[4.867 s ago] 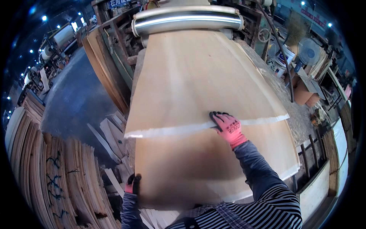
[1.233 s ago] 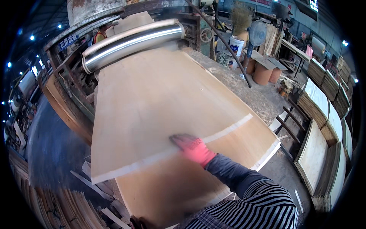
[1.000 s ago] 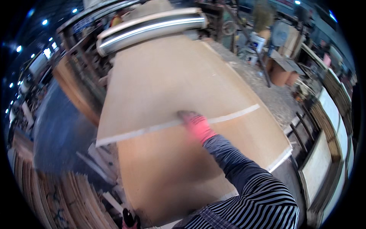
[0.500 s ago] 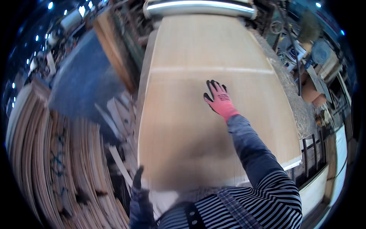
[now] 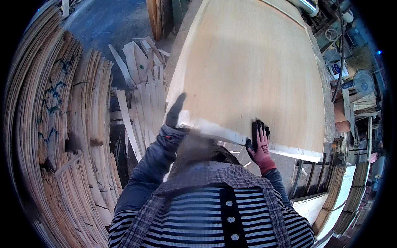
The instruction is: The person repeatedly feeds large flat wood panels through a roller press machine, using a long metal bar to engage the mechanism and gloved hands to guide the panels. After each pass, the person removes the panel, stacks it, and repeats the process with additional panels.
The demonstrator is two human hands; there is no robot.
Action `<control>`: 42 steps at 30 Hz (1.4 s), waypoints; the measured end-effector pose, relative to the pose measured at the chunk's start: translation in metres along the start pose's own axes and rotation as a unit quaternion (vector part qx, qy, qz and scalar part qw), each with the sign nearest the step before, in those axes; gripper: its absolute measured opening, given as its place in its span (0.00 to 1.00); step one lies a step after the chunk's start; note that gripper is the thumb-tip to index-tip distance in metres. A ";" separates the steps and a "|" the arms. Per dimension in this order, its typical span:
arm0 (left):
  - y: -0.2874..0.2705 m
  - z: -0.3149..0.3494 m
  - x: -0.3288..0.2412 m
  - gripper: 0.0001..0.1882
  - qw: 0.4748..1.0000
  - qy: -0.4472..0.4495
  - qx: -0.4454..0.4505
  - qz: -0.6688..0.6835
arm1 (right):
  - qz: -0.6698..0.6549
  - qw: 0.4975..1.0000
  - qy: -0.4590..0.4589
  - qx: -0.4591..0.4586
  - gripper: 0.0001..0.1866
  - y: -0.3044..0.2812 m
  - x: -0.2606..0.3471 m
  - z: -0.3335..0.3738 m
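A wide, pale sheet of wood veneer (image 5: 252,70) lies on the table in front of me, its near edge whitish and uneven. My right hand (image 5: 259,144), in a pink glove with black fingertips, rests at that near edge; its fingers lie stretched over the sheet and the thumb is spread aside. At the sheet's near left corner is my left hand (image 5: 175,111), in a dark glove and seen edge-on. It is blurred, and most of its fingers are hidden, so its grip cannot be made out.
Tall stacked veneer sheets (image 5: 78,136) stand at the left. Loose wood strips (image 5: 147,99) lie beside the table. A metal roller (image 5: 306,6) shows at the far right end. Buckets (image 5: 337,69), a round fan-like object (image 5: 363,82) and a dark rack (image 5: 310,175) stand on the right.
My right hand has drawn back from the middle of the sheet to its near edge. My left hand has moved up and right to the near left corner. The view has tilted down and turned left.
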State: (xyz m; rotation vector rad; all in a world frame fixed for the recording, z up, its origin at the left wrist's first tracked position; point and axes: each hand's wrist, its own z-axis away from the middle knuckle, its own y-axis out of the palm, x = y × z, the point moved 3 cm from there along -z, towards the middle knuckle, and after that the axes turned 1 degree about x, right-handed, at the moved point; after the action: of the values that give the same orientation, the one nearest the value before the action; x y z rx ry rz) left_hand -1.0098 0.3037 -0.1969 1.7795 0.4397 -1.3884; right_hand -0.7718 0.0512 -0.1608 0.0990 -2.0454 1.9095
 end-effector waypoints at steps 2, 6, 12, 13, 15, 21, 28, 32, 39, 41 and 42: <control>0.028 -0.003 -0.010 0.39 0.980 -0.044 -0.036 0.191 | -0.004 1.000 -0.011 -0.013 0.49 -0.010 0.011 -0.008; 0.053 0.001 -0.086 0.35 0.958 0.169 0.083 -0.218 | -0.062 0.997 0.008 -0.037 0.46 -0.022 -0.003 0.001; -0.032 -0.017 -0.045 0.39 0.976 -0.214 0.011 0.039 | -0.016 0.995 -0.044 -0.091 0.45 -0.042 0.012 -0.007; -0.041 -0.019 -0.046 0.40 0.968 -0.171 0.032 -0.183 | 0.005 0.996 -0.047 -0.080 0.45 -0.042 0.015 -0.010; -0.050 -0.017 -0.049 0.42 0.802 -0.069 0.073 -0.589 | 0.025 0.997 -0.049 -0.051 0.44 -0.041 0.029 -0.017; 0.057 -0.056 -0.122 0.42 0.847 0.099 0.082 -0.516 | -0.011 0.997 0.000 -0.075 0.42 -0.036 0.042 -0.015; 0.026 -0.057 -0.168 0.26 0.995 -0.030 0.023 -0.091 | -0.082 0.949 0.067 -0.298 0.24 -0.107 -0.029 -0.025; 0.011 0.005 -0.091 0.27 0.872 -0.020 0.037 -0.488 | 0.009 0.982 0.022 -0.188 0.25 -0.150 -0.031 -0.096; 0.053 0.008 -0.047 0.42 0.633 -0.089 -0.124 -0.759 | 0.103 0.987 -0.039 -0.113 0.27 -0.119 -0.092 -0.217; 0.054 0.007 -0.057 0.42 0.657 -0.089 -0.119 -0.739 | 0.092 0.990 -0.017 -0.108 0.27 -0.121 -0.105 -0.253; 0.049 0.006 -0.059 0.42 0.707 -0.106 -0.142 -0.685 | 0.080 0.992 -0.008 -0.099 0.27 -0.119 -0.112 -0.266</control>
State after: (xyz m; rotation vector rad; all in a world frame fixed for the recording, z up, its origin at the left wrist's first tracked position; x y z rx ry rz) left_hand -0.9990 0.2812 -0.1237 0.8099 1.9786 -2.2180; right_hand -0.5805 0.2808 -0.0692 -0.1024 -2.3024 1.7855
